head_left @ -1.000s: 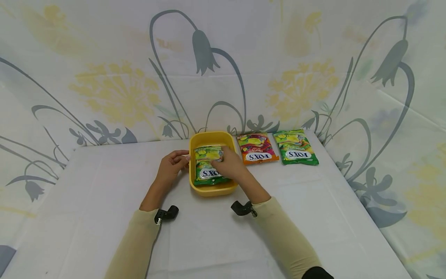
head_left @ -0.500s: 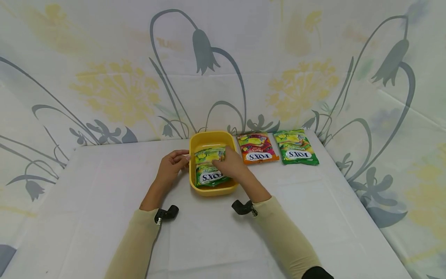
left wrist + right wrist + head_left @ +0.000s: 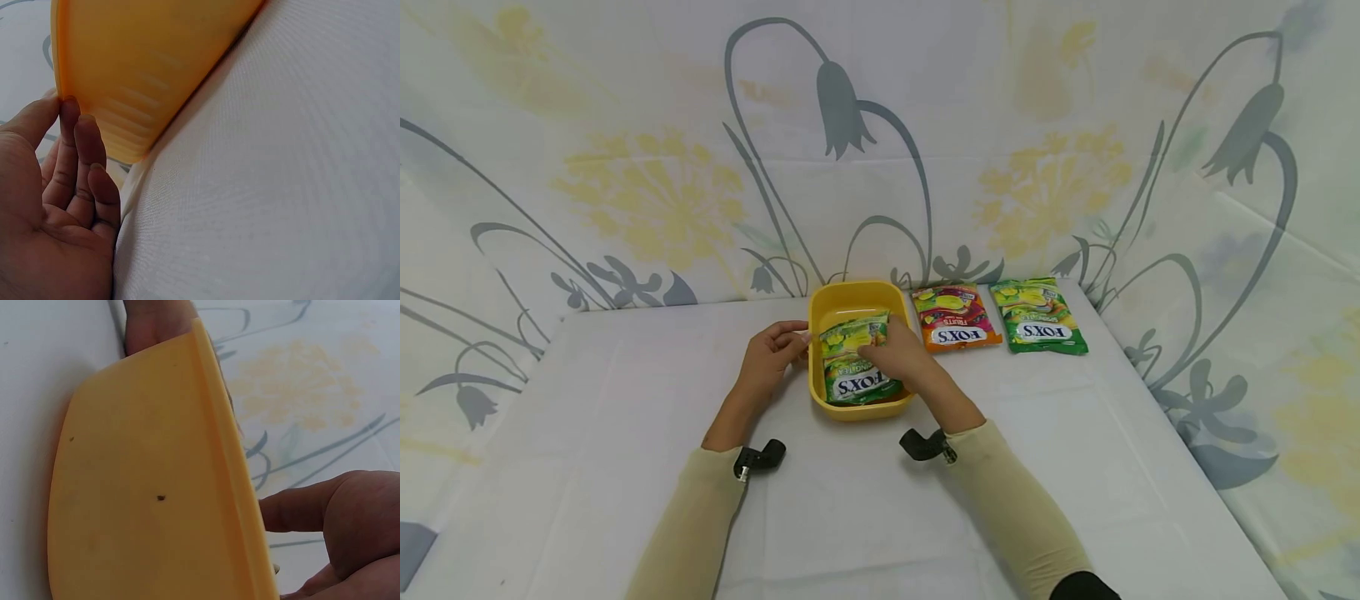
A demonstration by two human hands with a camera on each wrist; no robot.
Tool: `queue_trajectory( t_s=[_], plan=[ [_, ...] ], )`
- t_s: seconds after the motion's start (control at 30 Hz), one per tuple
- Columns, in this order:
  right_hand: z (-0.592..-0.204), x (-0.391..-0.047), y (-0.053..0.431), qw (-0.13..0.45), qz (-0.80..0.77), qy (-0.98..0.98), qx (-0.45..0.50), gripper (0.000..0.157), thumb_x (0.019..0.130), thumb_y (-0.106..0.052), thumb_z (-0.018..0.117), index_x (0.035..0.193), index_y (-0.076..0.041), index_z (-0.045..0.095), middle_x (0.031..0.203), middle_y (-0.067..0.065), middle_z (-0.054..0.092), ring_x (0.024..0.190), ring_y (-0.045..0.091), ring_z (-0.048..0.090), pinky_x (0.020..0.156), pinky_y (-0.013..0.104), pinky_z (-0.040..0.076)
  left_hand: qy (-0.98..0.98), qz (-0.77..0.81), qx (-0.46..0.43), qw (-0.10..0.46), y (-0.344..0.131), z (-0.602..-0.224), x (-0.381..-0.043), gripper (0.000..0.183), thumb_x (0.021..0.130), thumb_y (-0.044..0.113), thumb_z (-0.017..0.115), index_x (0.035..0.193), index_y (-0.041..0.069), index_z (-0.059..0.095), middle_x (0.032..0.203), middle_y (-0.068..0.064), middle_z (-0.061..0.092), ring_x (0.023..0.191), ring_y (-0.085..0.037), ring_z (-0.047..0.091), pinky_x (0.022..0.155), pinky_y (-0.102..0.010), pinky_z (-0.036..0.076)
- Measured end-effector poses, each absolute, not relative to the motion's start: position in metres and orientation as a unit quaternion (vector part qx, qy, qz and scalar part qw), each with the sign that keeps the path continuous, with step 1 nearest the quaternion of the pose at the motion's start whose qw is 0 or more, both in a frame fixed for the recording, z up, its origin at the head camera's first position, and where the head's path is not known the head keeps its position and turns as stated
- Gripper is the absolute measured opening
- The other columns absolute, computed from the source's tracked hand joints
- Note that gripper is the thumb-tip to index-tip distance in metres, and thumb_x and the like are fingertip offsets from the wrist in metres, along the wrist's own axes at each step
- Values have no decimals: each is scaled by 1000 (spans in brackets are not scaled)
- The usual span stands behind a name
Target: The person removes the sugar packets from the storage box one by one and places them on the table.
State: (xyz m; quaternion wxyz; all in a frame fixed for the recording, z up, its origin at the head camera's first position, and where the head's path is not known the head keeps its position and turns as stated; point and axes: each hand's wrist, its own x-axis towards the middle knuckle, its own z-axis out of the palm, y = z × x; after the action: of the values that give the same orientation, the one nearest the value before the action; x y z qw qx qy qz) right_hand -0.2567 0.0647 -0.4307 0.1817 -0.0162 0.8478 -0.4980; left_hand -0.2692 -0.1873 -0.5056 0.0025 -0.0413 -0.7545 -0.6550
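Note:
A yellow plastic tub stands on the table, its outer wall filling the top of the left wrist view. My left hand pinches the tub's left rim between thumb and fingertips. Inside the tub lies a green FOX'S candy bag, slightly askew. My right hand reaches over the right rim and holds this bag by its right side, the thumb on top. In the right wrist view the tub's wall hides the bag and the right fingertips.
To the right of the tub lies an orange-red FOX'S candy bag, and beyond it another green candy bag. White cloth covers the table. A flower-printed curtain hangs right behind the table's back edge.
The green bag in the tub has turned a little and its lower end has slid toward the near side, with my right hand on it. My left hand stays at the rim.

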Motion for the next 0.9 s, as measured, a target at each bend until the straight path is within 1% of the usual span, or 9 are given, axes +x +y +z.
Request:
queue_trajectory(
  t_s=[0.1,0.2,0.33,0.5,0.67,0.77,0.9],
  plan=[
    [-430,-256,65,179,-514,839,-14,78,104,-21,68,163,-3,21,139,23,54,123,33,59,107,50,52,-754,-656,-43,3,-187,-506,-270,36,105,24,70,135,4,65,90,6,74,85,-14,65,76,-23,51],
    [-431,-256,65,173,-520,837,-15,82,105,-18,67,167,-4,15,145,25,51,127,36,58,108,51,51,-754,-655,-44,4,-187,-507,-270,36,105,24,70,135,3,65,89,7,74,85,-14,65,77,-23,51],
    [-432,-257,64,161,-519,840,-14,81,104,-13,66,167,-5,16,146,26,50,127,37,60,106,52,52,-755,-655,-45,4,-187,-507,-269,36,106,23,70,135,3,65,88,6,74,85,-15,65,77,-24,51],
    [-434,-257,62,137,-532,835,-17,78,101,-5,66,165,-3,21,145,28,51,126,39,61,105,52,53,-754,-655,-44,2,-188,-505,-269,37,106,23,69,136,2,65,88,8,74,86,-16,65,78,-24,51],
    [-432,-257,65,119,-546,829,-13,77,101,-3,65,164,-2,21,147,28,48,129,40,58,107,52,52,-756,-653,-42,-9,-184,-492,-263,37,106,18,68,137,-2,63,87,9,74,86,-16,66,81,-27,52],
    [-428,-256,69,107,-557,824,-9,76,101,-3,66,164,-2,24,147,27,49,129,40,59,108,52,51,-757,-652,-42,-13,-181,-478,-255,36,106,16,67,137,-4,63,90,2,76,85,-15,67,82,-28,53],
    [-422,-254,74,103,-577,810,0,75,101,-4,65,164,-4,25,146,27,50,129,39,59,107,52,52,-755,-654,-40,-16,-179,-470,-251,37,106,14,67,137,-5,63,95,-7,76,85,-15,67,82,-29,53]
  ],
)
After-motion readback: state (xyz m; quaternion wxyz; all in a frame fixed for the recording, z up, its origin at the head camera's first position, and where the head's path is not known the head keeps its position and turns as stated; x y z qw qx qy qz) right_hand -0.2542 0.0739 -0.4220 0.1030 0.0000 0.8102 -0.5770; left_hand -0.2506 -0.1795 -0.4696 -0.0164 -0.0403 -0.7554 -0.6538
